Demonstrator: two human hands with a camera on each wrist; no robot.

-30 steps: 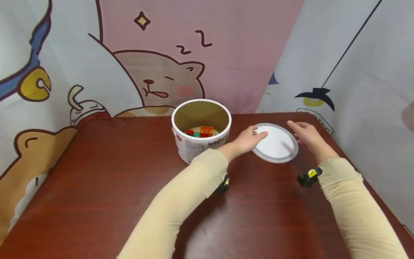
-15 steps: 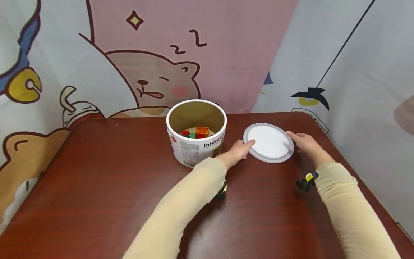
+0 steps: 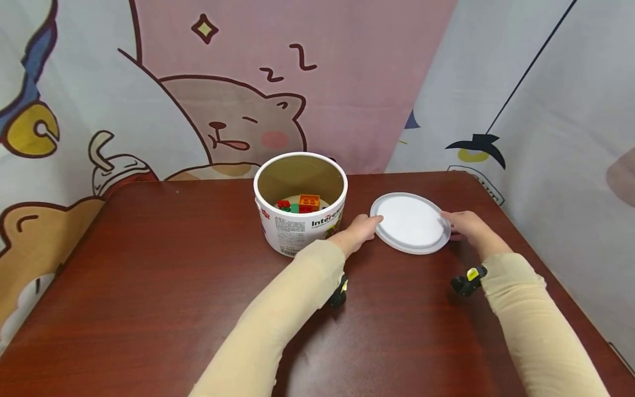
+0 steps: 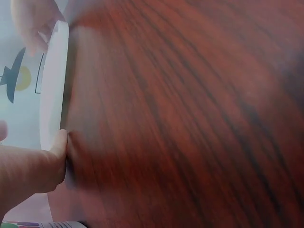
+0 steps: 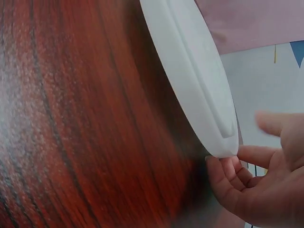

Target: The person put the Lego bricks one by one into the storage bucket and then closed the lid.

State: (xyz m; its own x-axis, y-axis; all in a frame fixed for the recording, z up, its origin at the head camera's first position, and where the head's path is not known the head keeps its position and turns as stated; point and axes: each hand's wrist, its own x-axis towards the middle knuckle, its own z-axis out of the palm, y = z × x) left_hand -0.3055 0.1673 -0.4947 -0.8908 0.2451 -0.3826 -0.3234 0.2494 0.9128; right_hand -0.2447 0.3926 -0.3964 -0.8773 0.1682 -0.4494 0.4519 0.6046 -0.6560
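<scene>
A round white lid (image 3: 412, 223) is held level, close over the table, between my two hands. My left hand (image 3: 358, 231) grips its left edge; in the left wrist view a fingertip (image 4: 61, 137) shows at the rim. At the right edge, my right hand (image 3: 466, 227) has its fingers curled against the rim. In the right wrist view the thumb (image 5: 270, 124) stands apart from the lid (image 5: 194, 71). Left of the left hand stands a white printed bucket (image 3: 292, 234), its top uncovered, with an orange block (image 3: 309, 202) and other coloured toy blocks inside.
The brown wooden table (image 3: 163, 264) stretches out in front and to the left. A cartoon-printed cloth (image 3: 357, 82) hangs behind its back edge and along the sides. A small black camera (image 3: 468, 281) is worn on the right wrist.
My left hand has shifted slightly left and taken hold of the lid's left edge. My right hand has closed in on the right edge. The bucket looks slightly shifted as the head view turned.
</scene>
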